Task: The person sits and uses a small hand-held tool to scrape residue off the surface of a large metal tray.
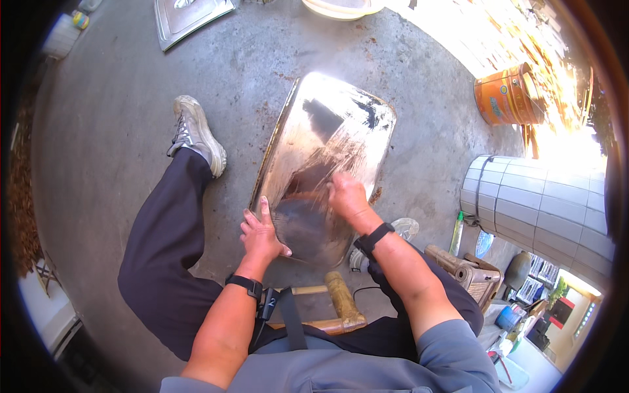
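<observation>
A large rectangular metal pan point(350, 141) with rounded corners rests between my legs, its broad shiny face turned up. Dark stains and streaky scrub marks cover much of that face. My left hand point(261, 234) lies with fingers spread on the near left edge of the pan. Closed and pressed down near the middle of the metal is my right hand point(348, 198); whatever its fingers may hold is hidden. Both wrists wear black bands.
A metal lid point(190, 23) and a pale basin point(342, 8) lie on the concrete floor point(98, 137) at the far side. To the right stand an orange bucket point(503, 97) and a white-tiled pillar point(534, 196). A bamboo seat frame point(341, 298) is beneath me.
</observation>
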`<action>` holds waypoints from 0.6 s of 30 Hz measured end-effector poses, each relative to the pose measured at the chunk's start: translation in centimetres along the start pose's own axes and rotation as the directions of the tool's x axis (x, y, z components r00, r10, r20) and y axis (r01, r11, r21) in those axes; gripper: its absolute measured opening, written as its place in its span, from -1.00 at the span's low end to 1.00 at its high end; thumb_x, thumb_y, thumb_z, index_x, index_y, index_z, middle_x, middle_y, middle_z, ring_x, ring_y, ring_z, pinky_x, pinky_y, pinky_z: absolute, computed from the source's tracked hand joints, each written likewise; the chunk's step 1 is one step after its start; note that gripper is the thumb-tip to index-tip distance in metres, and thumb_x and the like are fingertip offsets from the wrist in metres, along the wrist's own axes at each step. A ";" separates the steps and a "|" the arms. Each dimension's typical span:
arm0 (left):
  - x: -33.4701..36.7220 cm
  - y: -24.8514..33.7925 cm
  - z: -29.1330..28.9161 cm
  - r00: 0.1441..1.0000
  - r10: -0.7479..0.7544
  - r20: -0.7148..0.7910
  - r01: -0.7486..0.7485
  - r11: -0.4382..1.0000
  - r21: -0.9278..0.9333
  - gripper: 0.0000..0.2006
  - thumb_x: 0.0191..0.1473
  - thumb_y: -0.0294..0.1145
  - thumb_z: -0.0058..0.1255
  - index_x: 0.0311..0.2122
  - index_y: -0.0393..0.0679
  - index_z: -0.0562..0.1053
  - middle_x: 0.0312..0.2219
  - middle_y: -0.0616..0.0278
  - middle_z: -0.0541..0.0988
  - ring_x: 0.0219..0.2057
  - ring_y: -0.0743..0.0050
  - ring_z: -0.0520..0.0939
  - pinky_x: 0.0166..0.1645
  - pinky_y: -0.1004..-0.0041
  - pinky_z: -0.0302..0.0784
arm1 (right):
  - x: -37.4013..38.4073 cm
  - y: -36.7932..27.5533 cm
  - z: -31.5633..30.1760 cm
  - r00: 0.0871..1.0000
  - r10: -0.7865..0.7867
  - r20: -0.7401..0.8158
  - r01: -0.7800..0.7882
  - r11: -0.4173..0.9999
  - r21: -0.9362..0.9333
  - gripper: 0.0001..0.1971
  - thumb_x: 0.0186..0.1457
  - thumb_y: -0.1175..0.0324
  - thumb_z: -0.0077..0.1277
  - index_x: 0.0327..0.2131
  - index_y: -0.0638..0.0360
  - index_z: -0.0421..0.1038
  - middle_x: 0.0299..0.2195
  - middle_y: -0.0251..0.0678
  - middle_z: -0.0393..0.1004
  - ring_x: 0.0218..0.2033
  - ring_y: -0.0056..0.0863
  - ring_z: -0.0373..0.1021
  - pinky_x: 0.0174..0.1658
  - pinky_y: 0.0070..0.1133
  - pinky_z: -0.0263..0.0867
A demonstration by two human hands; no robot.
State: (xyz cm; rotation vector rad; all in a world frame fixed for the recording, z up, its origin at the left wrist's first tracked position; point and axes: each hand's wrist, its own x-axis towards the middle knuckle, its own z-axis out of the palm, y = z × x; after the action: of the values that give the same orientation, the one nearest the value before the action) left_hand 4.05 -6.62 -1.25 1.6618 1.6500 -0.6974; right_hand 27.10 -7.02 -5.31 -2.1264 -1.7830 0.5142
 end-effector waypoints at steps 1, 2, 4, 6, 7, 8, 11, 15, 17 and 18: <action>0.1 0.2 -0.2 1.000 0.019 -0.006 -0.019 1.000 -0.022 0.50 -0.66 -0.14 0.54 0.33 0.22 -0.39 0.23 -0.33 -0.13 0.17 -0.27 0.14 0.11 -0.06 0.27 | 0.8 0.8 -0.6 0.997 0.047 -0.061 -0.049 0.998 -0.027 -0.91 -0.05 0.40 0.01 -0.45 0.20 0.36 -0.50 -0.02 0.41 -0.45 0.02 0.40 -0.34 -0.21 0.36; 0.1 0.3 -0.4 0.999 0.037 -0.013 -0.038 0.998 -0.046 0.50 -0.66 -0.13 0.54 0.33 0.22 -0.39 0.23 -0.33 -0.13 0.18 -0.28 0.14 0.11 -0.07 0.26 | 2.5 1.4 -2.2 0.988 0.130 -0.086 -0.129 0.992 0.016 -0.91 -0.02 0.40 -0.02 -0.45 0.20 0.37 -0.50 0.00 0.42 -0.46 0.04 0.39 -0.33 -0.18 0.35; 0.0 -0.2 -0.1 1.000 0.029 0.002 -0.028 0.999 -0.041 0.51 -0.66 -0.13 0.54 0.33 0.22 -0.39 0.23 -0.33 -0.13 0.18 -0.28 0.13 0.11 -0.07 0.25 | 1.2 0.7 -0.6 0.988 0.118 -0.095 -0.119 0.993 -0.003 -0.90 -0.03 0.39 -0.01 -0.47 0.20 0.37 -0.51 -0.01 0.42 -0.46 0.02 0.40 -0.34 -0.20 0.36; 0.4 0.2 -0.1 1.000 0.021 0.003 -0.021 0.999 -0.049 0.51 -0.66 -0.13 0.54 0.33 0.22 -0.40 0.23 -0.33 -0.13 0.19 -0.29 0.12 0.12 -0.08 0.25 | -1.1 -0.5 1.7 0.996 0.008 -0.094 -0.011 0.999 -0.031 -0.92 -0.09 0.42 0.01 -0.50 0.19 0.35 -0.52 -0.04 0.40 -0.47 -0.03 0.40 -0.37 -0.24 0.37; 0.4 -0.3 0.0 1.000 0.005 0.015 -0.004 0.999 -0.032 0.50 -0.65 -0.12 0.53 0.33 0.22 -0.40 0.23 -0.33 -0.13 0.19 -0.30 0.12 0.12 -0.08 0.24 | -2.1 -2.5 1.8 1.000 0.022 0.013 -0.023 1.000 0.016 -0.92 -0.13 0.43 0.02 -0.50 0.19 0.35 -0.52 -0.06 0.39 -0.47 -0.06 0.40 -0.37 -0.24 0.37; 0.4 -0.2 0.1 1.000 0.006 0.030 -0.005 1.000 -0.012 0.49 -0.63 -0.10 0.53 0.33 0.22 -0.41 0.23 -0.33 -0.13 0.19 -0.30 0.12 0.13 -0.08 0.23 | -2.0 -2.1 1.4 1.000 -0.003 -0.003 0.003 1.000 -0.013 -0.92 -0.13 0.43 0.02 -0.51 0.18 0.35 -0.51 -0.07 0.39 -0.46 -0.07 0.40 -0.37 -0.25 0.37; 0.2 -0.3 -0.3 0.997 0.075 0.014 -0.074 0.996 -0.045 0.47 -0.60 -0.06 0.51 0.33 0.23 -0.41 0.23 -0.34 -0.13 0.18 -0.32 0.13 0.14 -0.09 0.20 | 0.5 -0.1 -0.9 0.984 0.043 -0.174 -0.066 0.990 -0.128 -0.95 -0.11 0.45 0.01 -0.53 0.15 0.35 -0.53 -0.11 0.37 -0.44 -0.11 0.40 -0.39 -0.28 0.35; 0.5 -0.5 0.2 0.996 0.090 0.015 -0.090 0.996 -0.029 0.42 -0.53 -0.03 0.48 0.33 0.24 -0.39 0.23 -0.34 -0.12 0.17 -0.30 0.15 0.12 -0.09 0.23 | -1.7 -1.1 1.0 0.995 -0.035 -0.092 0.019 0.985 -0.169 -0.97 -0.09 0.46 -0.02 -0.53 0.14 0.35 -0.50 -0.15 0.39 -0.41 -0.13 0.39 -0.38 -0.30 0.35; 0.6 -0.8 0.5 0.995 0.094 0.019 -0.093 0.995 -0.022 0.40 -0.50 -0.04 0.47 0.33 0.24 -0.39 0.23 -0.33 -0.10 0.17 -0.29 0.16 0.11 -0.09 0.25 | -4.3 -4.3 2.2 0.992 -0.127 0.014 0.127 0.992 0.025 -0.87 -0.06 0.42 0.02 -0.56 0.17 0.29 -0.50 -0.11 0.35 -0.44 -0.10 0.36 -0.37 -0.25 0.32; 0.4 -1.1 0.9 0.995 0.096 0.030 -0.096 0.995 0.000 0.38 -0.47 -0.05 0.47 0.33 0.24 -0.38 0.22 -0.32 -0.09 0.16 -0.27 0.18 0.09 -0.09 0.27 | -4.2 -4.9 2.5 0.991 -0.132 0.018 0.132 0.991 0.012 -0.87 -0.06 0.42 0.02 -0.56 0.17 0.29 -0.50 -0.11 0.35 -0.44 -0.10 0.36 -0.37 -0.25 0.32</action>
State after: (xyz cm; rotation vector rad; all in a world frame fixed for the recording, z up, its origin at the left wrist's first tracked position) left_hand 3.09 -7.13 -2.28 1.7121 1.5383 -0.6726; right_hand 20.99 -10.31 -4.98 -1.9864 -1.9110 0.5098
